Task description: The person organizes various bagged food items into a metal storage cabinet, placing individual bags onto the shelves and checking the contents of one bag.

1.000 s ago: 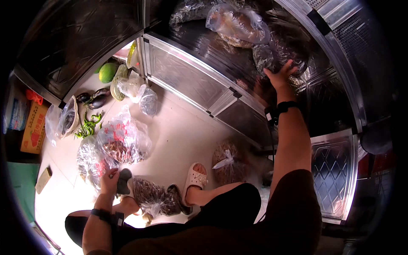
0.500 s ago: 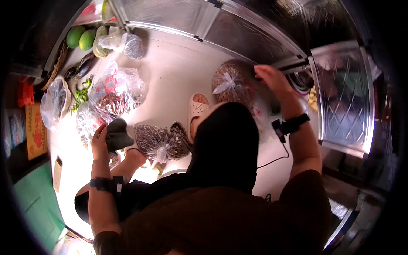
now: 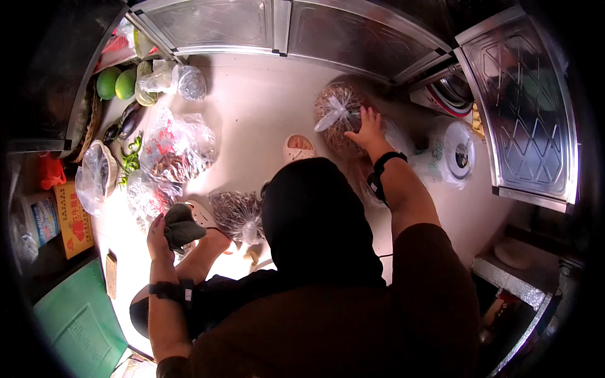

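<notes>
Grey, floppy, fabric-like bundle (image 3: pixel 183 228) was clamped in the left hand (image 3: pixel 159 238)

Remotely, I saw the splayed right hand (image 3: pixel 370 133) partly hiding a round, clear plastic, brown-filled bag (image 3: pixel 335 137) on the pale floor (image 3: pixel 252 126); I couldn't tell whether they touched.

On the floor (image 3: pixel 252 120), peppers (image 3: pixel 131 159) lie left of the bag (image 3: pixel 337 121) at the right hand (image 3: pixel 370 133).

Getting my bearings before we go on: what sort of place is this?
Probably a kitchen or food store: green peppers and dark eggplants on the floor, a tied plastic bag, and a metal-framed cabinet door.
</notes>
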A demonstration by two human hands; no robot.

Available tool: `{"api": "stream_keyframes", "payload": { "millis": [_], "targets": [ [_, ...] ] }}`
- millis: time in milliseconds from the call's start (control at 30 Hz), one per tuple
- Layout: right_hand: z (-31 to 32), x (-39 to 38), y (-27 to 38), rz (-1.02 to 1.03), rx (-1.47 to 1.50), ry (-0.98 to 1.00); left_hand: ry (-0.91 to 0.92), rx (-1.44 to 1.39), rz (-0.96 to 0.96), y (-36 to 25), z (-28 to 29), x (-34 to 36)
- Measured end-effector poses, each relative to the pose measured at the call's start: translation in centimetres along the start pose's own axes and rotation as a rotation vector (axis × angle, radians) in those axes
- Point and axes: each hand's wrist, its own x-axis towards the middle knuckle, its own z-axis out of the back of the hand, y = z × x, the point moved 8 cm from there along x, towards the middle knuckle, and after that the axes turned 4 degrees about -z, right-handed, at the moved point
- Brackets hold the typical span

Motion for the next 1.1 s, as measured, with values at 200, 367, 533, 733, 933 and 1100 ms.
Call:
{"api": "stream_keyframes", "payload": {
  "millis": [200,367,533,733,933,1100],
  "targets": [
    [0.1,1.4,2.2,0.014,-0.052,0.016,-0.007,0.116,-0.011,0.6,-0.3,0.1],
    [3.5,-0.6,2.1,0.148,0.401,-0.158,0.019,0.035,-0.042,0.4,-0.9,0.8],
    [12.2,-7.0,0.2,0.182,0.858,-0.138,0.032,0.098,-0.089,2.0,-0.5,2.6],
    [30.3,-10.4,0.2,0.154,1.104,-0.297,0.042,0.160,-0.144,2.6,-0.5,2.9],
    [45.3,-2.3,-1.9,0.014,0.627,-0.998,0.039,0.162,-0.194,0.7,-1.9,2.0],
    [45.8,-0.3,-0.3,-0.043,0.820,-1.173,0.084,0.205,-0.213,0.4,-1.8,0.8]
  ]
}}
